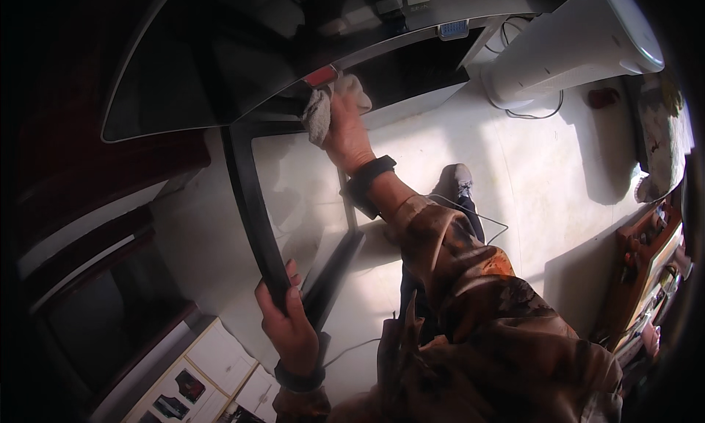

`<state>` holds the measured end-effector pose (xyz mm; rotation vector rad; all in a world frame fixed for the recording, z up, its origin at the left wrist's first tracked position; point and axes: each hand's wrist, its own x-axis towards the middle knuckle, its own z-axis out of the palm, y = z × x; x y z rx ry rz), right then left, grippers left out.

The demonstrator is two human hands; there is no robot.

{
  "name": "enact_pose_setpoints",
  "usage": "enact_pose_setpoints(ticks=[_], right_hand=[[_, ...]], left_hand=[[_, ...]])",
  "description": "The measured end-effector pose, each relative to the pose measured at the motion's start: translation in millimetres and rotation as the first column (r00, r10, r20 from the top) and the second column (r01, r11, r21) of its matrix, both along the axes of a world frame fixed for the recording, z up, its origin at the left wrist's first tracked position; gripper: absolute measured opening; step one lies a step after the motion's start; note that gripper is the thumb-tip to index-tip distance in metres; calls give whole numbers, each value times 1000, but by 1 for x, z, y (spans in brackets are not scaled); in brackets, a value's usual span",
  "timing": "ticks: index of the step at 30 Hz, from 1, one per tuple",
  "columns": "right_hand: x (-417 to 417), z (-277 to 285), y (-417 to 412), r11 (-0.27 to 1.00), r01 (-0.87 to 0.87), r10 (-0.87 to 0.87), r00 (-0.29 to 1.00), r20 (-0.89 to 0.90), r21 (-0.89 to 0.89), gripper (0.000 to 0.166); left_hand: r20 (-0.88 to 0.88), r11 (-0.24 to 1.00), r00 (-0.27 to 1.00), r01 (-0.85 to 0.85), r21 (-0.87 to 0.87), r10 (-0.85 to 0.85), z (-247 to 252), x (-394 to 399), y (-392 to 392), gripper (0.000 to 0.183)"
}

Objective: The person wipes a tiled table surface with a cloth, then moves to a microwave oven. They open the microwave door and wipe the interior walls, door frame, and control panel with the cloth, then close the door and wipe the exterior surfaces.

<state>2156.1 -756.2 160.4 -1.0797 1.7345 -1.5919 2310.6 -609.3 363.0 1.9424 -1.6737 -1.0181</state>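
Note:
My right hand [348,131] is closed around a crumpled light-grey cloth [318,117], just below the edge of a dark glass tabletop [182,87]. The cloth is close to a red piece [320,76] on that edge; whether they touch is hard to tell. Lower down, my left hand [289,324] grips the near end of a black bar [248,202]. This bar belongs to an open rectangular black frame that reaches up to the tabletop, and pale floor shows through it. A dark band circles each wrist.
A tall white appliance [573,48] stands on the pale floor [468,136] at upper right, with a cable by its base. Dark red furniture [110,175] lines the left. A wooden rack [644,263] with small items stands right. One shoe [458,180] shows beneath my right arm.

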Motion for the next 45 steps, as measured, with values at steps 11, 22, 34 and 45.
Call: enact_pose_setpoints(ticks=[11, 22, 34, 45], right_hand=[[-158, -29, 45, 948, 288, -253, 939, -231, 133, 31], [-83, -60, -6, 825, 291, 187, 668, -720, 484, 34], [10, -112, 46, 942, -134, 58, 968, 243, 309, 26], [77, -88, 184, 755, -537, 515, 841, 167, 377, 24]], left_hand=[[35, 1000, 999, 16, -7, -16, -2, 7, 0, 33], [96, 999, 995, -24, 31, 21, 1, 5, -5, 33], [57, 1000, 998, 8, 19, -9, 0, 4, -3, 33], [86, 998, 995, 57, 1, -57, -4, 15, -5, 30]])
